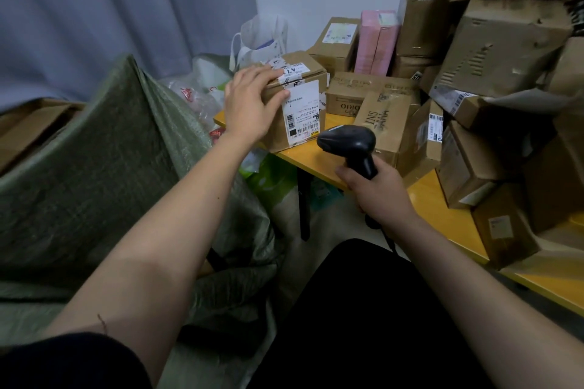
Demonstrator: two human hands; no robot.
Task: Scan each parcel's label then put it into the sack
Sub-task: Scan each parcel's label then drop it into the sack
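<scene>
A: Parcel (295,104) at tabletop (319,164) corner; left hand (252,101) curled over its top edge, label facing scanner (350,144).

B: Right hand (377,191) wraps the handle. Steady box, aim low at barcode, then sack (94,151).

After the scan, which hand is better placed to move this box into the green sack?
The left hand, probably. It already grips the box at the table's left end, and the green sack lies on that side. The right hand holds the scanner.
</scene>
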